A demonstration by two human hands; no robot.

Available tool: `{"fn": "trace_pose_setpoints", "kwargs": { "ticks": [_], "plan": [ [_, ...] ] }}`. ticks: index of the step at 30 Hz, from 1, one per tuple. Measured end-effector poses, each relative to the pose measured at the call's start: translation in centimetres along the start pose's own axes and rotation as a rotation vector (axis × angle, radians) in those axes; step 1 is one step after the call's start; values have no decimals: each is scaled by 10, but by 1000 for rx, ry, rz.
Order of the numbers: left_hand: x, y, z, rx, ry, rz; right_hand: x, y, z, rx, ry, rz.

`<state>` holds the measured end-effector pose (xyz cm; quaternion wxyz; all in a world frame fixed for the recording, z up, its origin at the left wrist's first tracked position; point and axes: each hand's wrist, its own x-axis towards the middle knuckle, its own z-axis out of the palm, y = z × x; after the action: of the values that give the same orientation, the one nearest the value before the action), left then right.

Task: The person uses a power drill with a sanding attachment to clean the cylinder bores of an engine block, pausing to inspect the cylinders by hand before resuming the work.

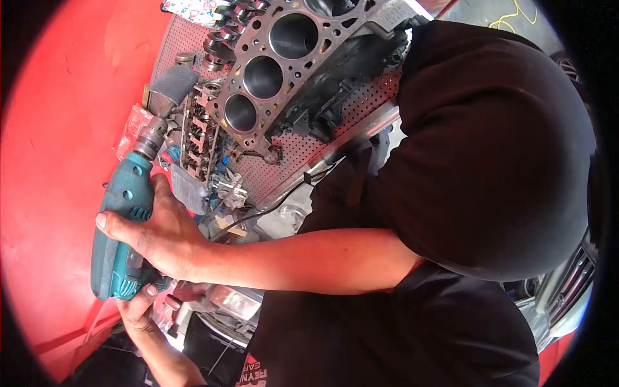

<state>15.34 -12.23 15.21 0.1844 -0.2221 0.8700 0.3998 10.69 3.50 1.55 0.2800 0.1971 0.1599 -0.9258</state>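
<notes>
A teal power drill [126, 206] lies across both hands at the left of the view, its metal chuck [150, 137] pointing up and right. My right hand [164, 235] is wrapped around the drill's body, thumb over the top. My left hand [138, 309] is closed at the drill's dark handle, with most of its fingers hidden. A grey abrasive-looking head [174, 85] appears mounted on the chuck's shaft. Close beyond it is a cylinder head [196, 138] with valve springs. A dark cord [274, 205] runs behind the right forearm.
An engine block [293, 64] with several open bores rests on a perforated bench [300, 151]. Crankshaft-like parts [222, 42] lie behind it. Small loose parts [232, 190] and a plastic bag [135, 126] are near the cylinder head. A red surface [58, 161] fills the left side.
</notes>
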Motion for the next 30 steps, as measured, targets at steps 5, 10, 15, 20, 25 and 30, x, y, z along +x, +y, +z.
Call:
{"fn": "trace_pose_setpoints", "kwargs": {
  "ticks": [5, 10, 15, 20, 25, 30],
  "plan": [
    [36, 37, 10, 164, -224, -58, 10, 2, 3, 279, 85, -134],
    [64, 58, 46, 210, -205, -103, 35, 10, -19, 473, 132, -178],
    [90, 75, 66, 240, -274, -52, 44, -12, -32, 572, 115, -226],
    [117, 89, 72, 390, -383, -69, 56, -18, -47, 572, 53, -156],
    [123, 97, 86, 394, -355, -70, 58, -27, -51, 572, 90, -154],
    [135, 101, 83, 417, -365, -66, 66, -30, -50, 544, 119, -157]
  ]
}}
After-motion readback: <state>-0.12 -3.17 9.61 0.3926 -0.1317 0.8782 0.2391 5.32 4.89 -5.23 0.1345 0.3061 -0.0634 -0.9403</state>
